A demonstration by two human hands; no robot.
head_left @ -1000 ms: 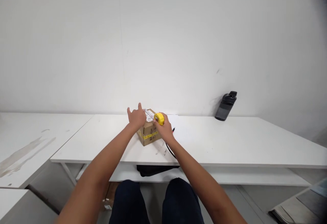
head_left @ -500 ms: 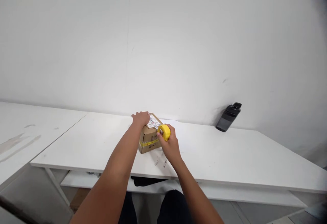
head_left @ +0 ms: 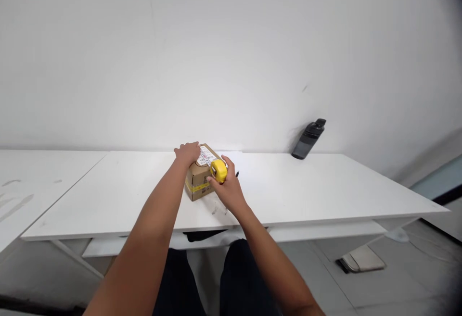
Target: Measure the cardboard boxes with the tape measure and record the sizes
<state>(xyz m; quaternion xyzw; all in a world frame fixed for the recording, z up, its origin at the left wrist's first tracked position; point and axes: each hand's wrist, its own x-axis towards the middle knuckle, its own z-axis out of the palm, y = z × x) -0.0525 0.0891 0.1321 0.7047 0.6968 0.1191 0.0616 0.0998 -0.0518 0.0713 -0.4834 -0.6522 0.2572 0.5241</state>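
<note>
A small brown cardboard box [head_left: 199, 179] stands on the white table, with yellow tape around its side and a white printed label [head_left: 206, 155] on top. My left hand [head_left: 188, 154] grips the box's upper left edge, fingers bent over it; what lies under the fingertips is hidden. In my right hand [head_left: 229, 187] is a yellow tape measure [head_left: 218, 170], held between thumb and fingers at the box's right front corner. Whether its blade is out over the label is hard to make out.
A dark bottle [head_left: 308, 139] leans against the wall at the back right. Beside my right hand, a small dark object [head_left: 237, 174] lies on white paper [head_left: 249, 162]. Under the white table [head_left: 306, 191] runs a shelf [head_left: 325, 231]. A pale flat object [head_left: 363, 259] rests on the floor.
The view has shifted right and down, so everything sits further left and higher. The tape measure has turned slightly in my right hand. Both hands stay at the box.
</note>
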